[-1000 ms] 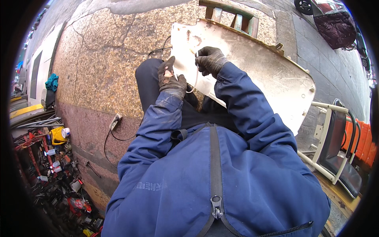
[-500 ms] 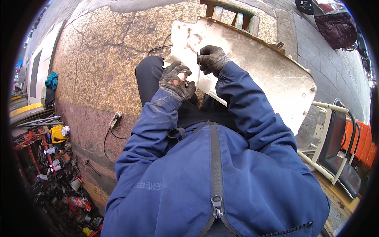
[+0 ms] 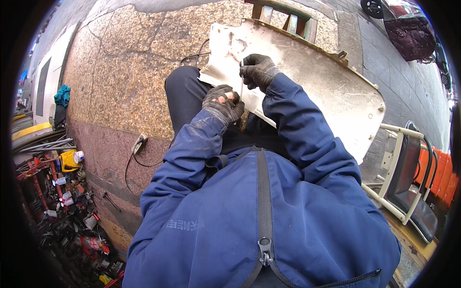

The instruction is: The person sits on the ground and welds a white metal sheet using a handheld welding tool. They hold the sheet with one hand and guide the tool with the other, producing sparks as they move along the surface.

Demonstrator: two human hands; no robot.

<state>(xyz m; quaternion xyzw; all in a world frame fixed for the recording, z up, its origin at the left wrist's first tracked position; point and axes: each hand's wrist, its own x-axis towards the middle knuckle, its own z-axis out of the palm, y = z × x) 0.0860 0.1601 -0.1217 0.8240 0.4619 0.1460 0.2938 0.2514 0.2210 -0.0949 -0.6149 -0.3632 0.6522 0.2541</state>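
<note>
Two gloved hands at work over a crouched lap; pale, dished body panel point(image 3: 314, 72) spread beyond the knees, its long axis slanting from far left to near right, rust stains toward its far-left corner; green-brown wooden frame point(image 3: 291, 25) just past the far edge. Right hand point(image 3: 258, 72) holds a thin white strip point(image 3: 242, 87) between thumb and fingers by its far end, over the left part of the panel. Strip looks straight, its long axis running from the right hand back toward the wearer, crossing the panel's near edge. Left hand point(image 3: 223, 104) lies at the strip's near end, just off that edge, fingers curled, thumb side toward the strip; cannot tell whether it pinches the end or only rests against it. Key relation: strip spans the short gap between the hands, right hand farther out and over the panel, left nearer the body. Black cable point(image 3: 196, 56) beside the panel's left edge; extension socket point(image 3: 139, 142) on the ground at left; dark-seated metal chair point(image 3: 414, 209) past the panel's near-right corner
</note>
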